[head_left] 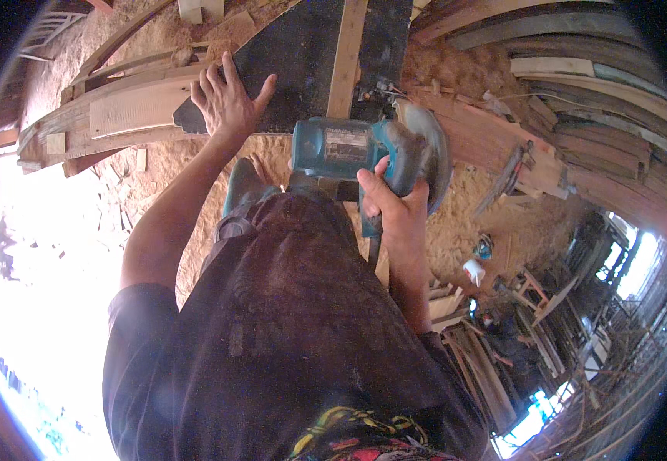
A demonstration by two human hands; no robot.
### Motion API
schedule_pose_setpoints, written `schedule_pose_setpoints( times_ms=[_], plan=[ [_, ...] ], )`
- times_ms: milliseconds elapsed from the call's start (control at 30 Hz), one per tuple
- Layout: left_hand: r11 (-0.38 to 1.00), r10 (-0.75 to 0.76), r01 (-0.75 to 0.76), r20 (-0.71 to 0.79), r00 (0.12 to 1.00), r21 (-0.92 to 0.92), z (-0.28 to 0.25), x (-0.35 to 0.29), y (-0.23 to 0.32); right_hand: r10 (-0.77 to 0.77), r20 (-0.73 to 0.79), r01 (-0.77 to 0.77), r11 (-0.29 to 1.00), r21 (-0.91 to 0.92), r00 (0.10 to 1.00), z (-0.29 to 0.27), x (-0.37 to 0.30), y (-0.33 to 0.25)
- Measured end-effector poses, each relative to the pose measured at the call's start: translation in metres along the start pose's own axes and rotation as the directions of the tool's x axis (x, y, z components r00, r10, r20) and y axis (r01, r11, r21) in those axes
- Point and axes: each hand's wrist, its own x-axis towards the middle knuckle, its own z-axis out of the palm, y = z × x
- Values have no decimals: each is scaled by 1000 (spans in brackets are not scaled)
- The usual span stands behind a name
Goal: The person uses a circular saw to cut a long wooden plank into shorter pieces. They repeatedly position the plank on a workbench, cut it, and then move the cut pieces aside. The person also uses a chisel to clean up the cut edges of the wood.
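Observation:
My right hand [399, 203] is wrapped round the rear handle of a teal circular saw [337, 147]. The saw's grey blade guard [426, 142] stands to the right of its motor. Its front part rests at the near edge of a dark board [291, 58], beside a pale wooden strip [346, 58] lying lengthwise on the board. My left hand [230, 104] lies with fingers spread on the board's left corner, holding nothing. The blade itself is hidden.
Wooden planks [145, 107] lie at the left, and stacked curved timber [602, 92] fills the right. Sawdust [464, 184] covers the ground. A white container [473, 271] sits at the lower right, near more lumber [479, 369]. My foot [243, 180] stands close below the board.

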Motion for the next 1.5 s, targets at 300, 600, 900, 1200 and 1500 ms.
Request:
schedule_pose_setpoints(
  times_ms=[300, 600, 900, 1200, 1500],
  plan=[
    [1000, -19, 19, 21, 1000, -18, -1, 8, 3, -38, 48, 38, 999, -10, 998, -3, 26, -1],
    [1000, -11, 11, 58, 998, 8, -1, 8, 2, -54, 26, 51, 995, 83, 998, 9, 41, -21],
    [1000, -18, 18, 35, 999, -15, 2, 7, 0, -66, 58, 57, 990, 133, 996, 15, 62, -37],
    [999, -34, 34, -3, 999, -9, 2, 4, 2, -86, 88, 73, 988, 134, 992, 22, 98, -55],
    [1000, 1, -1, -52, 999, -6, 3, 10, 0, -391, 85, 380, 917, 116, 916, 10, 152, -92]
  ],
)
